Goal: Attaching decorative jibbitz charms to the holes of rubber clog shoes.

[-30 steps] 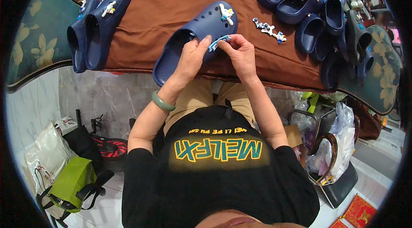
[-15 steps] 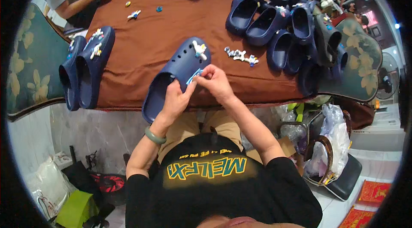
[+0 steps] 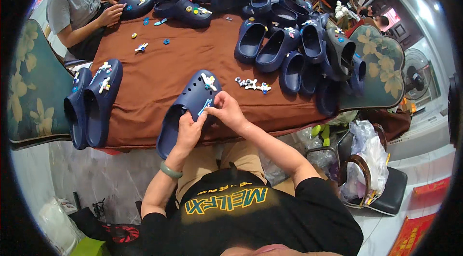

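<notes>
A navy clog (image 3: 166, 128) with holes in its toe lies at the near edge of the cloth-covered table. My left hand (image 3: 189, 133) is closed on its side, thumb over the upper. A white figure charm (image 3: 208, 81) sits on the toe. Beside it, a light-blue charm (image 3: 204, 107) lies against the clog's upper, and my right hand (image 3: 229, 111) pinches its edge between thumb and fingers. Whether its peg is in a hole is hidden. To the right lies a row of white and grey charms (image 3: 253, 84).
A pair of decorated clogs (image 3: 103, 101) stands at the left edge. Many navy clogs (image 3: 279, 39) crowd the far and right sides. Loose charms (image 3: 141, 47) dot the brown cloth (image 3: 144, 121). At the far left, a co-worker's hands (image 3: 113, 11) hold another clog.
My view has tilted up, showing more of the far table. The light-blue charm now shows more of its face, flatter along the clog. Both hands stay on the same clog.
</notes>
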### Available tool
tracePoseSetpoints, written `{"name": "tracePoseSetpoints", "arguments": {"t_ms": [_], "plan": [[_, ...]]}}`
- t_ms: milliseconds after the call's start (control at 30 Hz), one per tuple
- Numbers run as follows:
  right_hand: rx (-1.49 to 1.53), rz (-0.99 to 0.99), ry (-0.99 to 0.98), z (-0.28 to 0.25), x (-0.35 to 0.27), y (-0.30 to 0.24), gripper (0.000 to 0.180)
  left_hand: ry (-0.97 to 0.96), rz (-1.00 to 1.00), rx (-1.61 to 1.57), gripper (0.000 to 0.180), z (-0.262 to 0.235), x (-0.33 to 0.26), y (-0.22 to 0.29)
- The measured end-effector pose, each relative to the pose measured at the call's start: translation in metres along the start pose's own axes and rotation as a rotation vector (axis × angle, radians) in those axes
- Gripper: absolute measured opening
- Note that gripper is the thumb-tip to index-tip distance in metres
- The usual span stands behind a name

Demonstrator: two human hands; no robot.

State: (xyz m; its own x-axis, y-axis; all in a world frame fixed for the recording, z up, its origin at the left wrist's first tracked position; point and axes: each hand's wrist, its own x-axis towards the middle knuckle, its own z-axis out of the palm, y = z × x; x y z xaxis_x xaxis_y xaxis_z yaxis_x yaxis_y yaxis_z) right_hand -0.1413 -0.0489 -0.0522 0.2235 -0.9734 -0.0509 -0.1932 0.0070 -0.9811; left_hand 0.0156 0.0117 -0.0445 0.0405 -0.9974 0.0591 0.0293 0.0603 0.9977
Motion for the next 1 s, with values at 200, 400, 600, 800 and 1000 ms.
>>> {"name": "tracePoseSetpoints", "arguments": {"t_ms": [200, 400, 600, 800, 1000], "plan": [[-0.515, -0.616, 0.130, -0.003, -0.008, -0.028, 0.024, -0.062, -0.009, -0.054, 0.022, -0.011, 0.001, 0.011], [-0.736, -0.750, -0.312, -0.033, 0.020, -0.047, 0.010, -0.147, -0.060, 0.048, 0.020, -0.016, 0.010, 0.024], [-0.878, -0.794, -0.403, -0.026, 0.023, -0.062, 0.011, -0.167, -0.043, 0.007, 0.022, -0.016, 0.012, 0.017], [-0.898, -0.577, -0.419, -0.006, 0.027, -0.063, 0.012, -0.165, -0.155, 0.293, 0.023, -0.024, 0.005, -0.004], [-1.165, -0.799, -0.348, -0.002, 0.030, -0.056, 0.008, -0.191, -0.038, 0.055, 0.026, -0.015, 0.017, 0.012]]}}
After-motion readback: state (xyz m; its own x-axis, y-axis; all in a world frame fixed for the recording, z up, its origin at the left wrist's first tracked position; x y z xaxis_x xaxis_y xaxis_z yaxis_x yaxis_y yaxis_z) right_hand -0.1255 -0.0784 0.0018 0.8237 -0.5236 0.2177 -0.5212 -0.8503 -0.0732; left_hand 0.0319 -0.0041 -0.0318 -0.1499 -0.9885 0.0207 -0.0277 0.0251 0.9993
